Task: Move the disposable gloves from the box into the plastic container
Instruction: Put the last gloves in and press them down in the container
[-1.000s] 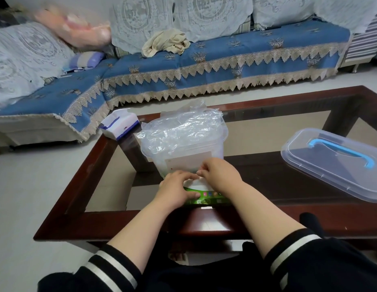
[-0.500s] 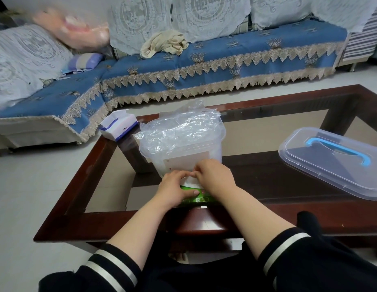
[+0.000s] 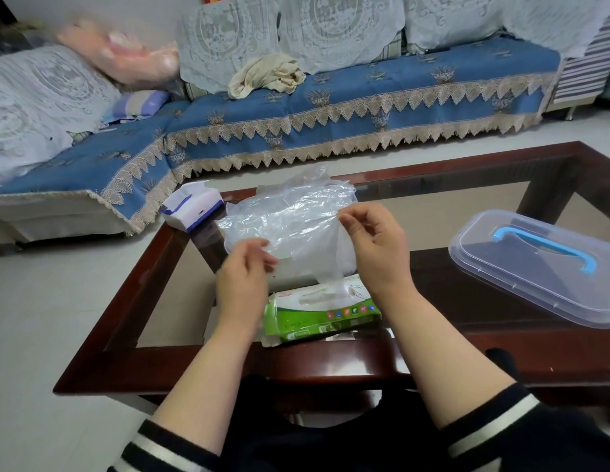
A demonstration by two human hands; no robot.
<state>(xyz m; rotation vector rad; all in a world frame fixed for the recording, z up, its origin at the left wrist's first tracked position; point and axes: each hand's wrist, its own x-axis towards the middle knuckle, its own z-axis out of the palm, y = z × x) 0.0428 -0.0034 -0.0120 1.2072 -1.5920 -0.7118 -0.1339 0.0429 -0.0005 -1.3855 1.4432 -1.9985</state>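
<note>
I pinch one clear glove (image 3: 317, 240) in both grips — left hand (image 3: 244, 267), right hand (image 3: 375, 247) — above the green box (image 3: 322, 315), and should draw it fully free before lowering it into the heaped container (image 3: 290, 281) behind.

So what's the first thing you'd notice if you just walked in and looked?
Probably the thin clear plastic glove stretched between the left hand and the right hand above the middle of the dark wooden glass-topped table. Just below it lies the green and white cardboard glove box, and behind it a clear plastic container heaped with crinkly gloves. At the right sits a clear lid with a blue handle.
</note>
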